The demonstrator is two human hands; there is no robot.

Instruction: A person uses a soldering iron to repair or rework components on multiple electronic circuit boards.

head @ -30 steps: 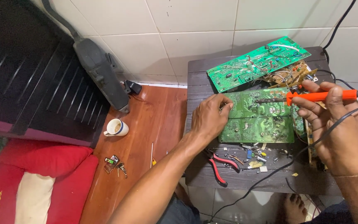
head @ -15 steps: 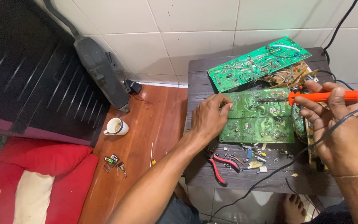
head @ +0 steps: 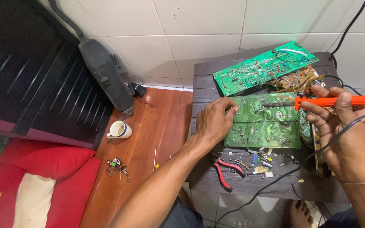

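Note:
A green circuit board (head: 267, 122) lies flat on a small dark wooden table (head: 203, 76). My left hand (head: 214, 122) rests on the board's left edge and holds it down. An orange soldering iron (head: 330, 101) sits level in my right hand (head: 345, 135), its dark tip over the upper middle of the board. The iron's black cord runs down past my right wrist. A second green board (head: 262, 67) lies tilted at the back of the table, with a tangle of wires and brown parts (head: 296, 80) beside it.
Red-handled pliers (head: 224, 166) and several small loose parts (head: 260, 162) lie at the table's front. On the wooden floor to the left stand a white cup (head: 119, 130) and small items (head: 117, 166). A black stand (head: 104, 71) leans at the tiled wall; red cushions (head: 34, 185) are lower left.
My right hand has kept the soldering iron nearly still, drifting slightly right. My left hand stays on the board's left edge.

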